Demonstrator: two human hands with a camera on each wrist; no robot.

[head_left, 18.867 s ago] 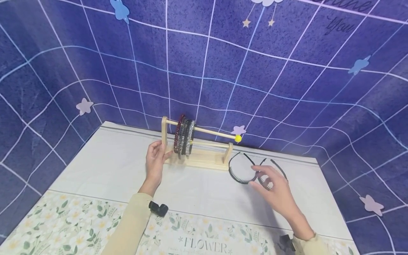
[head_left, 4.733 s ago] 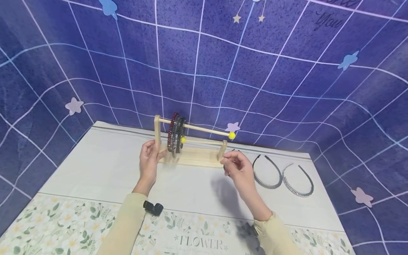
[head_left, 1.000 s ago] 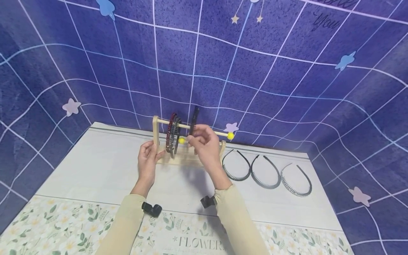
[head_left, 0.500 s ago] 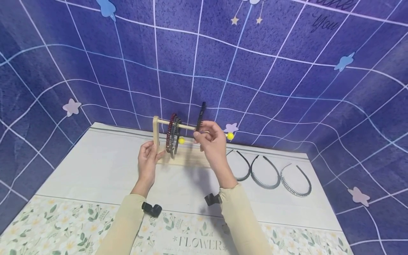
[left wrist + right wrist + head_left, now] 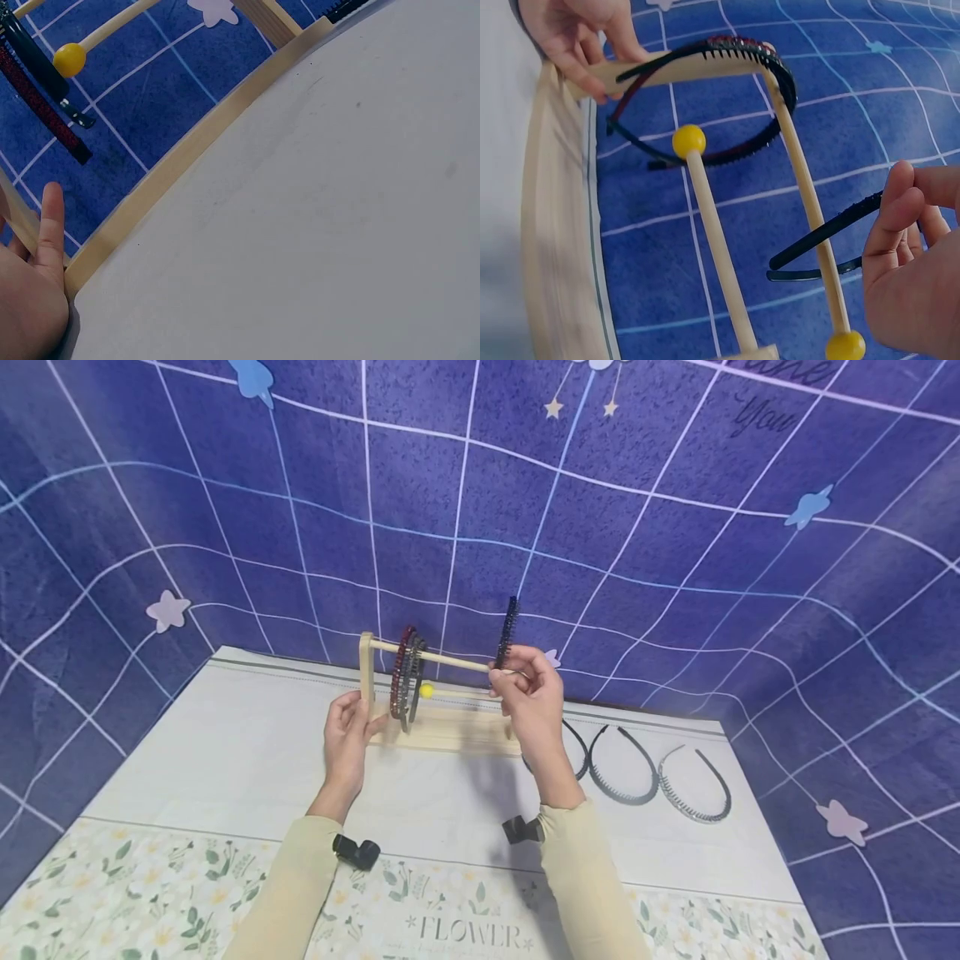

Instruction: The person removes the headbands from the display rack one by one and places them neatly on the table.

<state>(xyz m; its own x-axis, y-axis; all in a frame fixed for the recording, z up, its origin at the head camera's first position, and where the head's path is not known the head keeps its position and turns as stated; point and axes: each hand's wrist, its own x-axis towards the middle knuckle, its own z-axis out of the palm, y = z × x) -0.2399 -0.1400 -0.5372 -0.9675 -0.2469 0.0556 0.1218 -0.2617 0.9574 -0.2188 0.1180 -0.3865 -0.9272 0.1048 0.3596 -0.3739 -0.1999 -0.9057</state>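
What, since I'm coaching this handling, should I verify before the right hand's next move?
1. Left hand steadying the wooden stand: ok, grips its left upright.
2. Right hand holding the black toothed headband: ok, pinched.
3. That headband off the upper rod: not ok, its ends straddle the rod, short of the yellow ball.
4. Other rod headbands out of the way: ok, grouped near the left upright.
5. Leftmost table headband clear of the stand: cannot tell, partly covered.
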